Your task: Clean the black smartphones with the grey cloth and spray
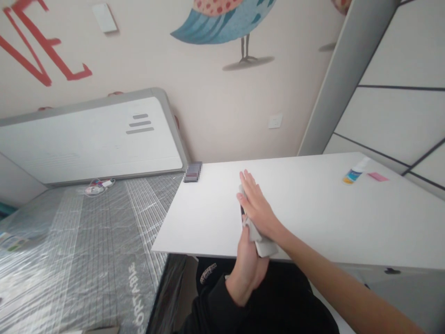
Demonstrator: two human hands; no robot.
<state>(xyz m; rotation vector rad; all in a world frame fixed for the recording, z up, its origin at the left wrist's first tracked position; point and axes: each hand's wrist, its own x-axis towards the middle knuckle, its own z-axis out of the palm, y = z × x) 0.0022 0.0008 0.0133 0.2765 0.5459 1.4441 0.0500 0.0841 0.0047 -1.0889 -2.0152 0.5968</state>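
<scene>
My left hand [247,266] comes up from below the white table's [313,208] near edge and grips a flat grey-white device, like a remote control [264,247], from underneath. My right hand [255,204] lies over the top of the device with its fingers stretched flat and together, pointing away from me. Most of the device is hidden between the two hands; only its lower end and a thin edge near the fingertips show.
A small spray bottle [355,170] and a pink cloth [377,176] lie at the table's far right. A plastic-wrapped grey mattress [86,246] sits left, with a white panel [90,139] leaning against the painted wall. A wall socket [274,121] is behind the table.
</scene>
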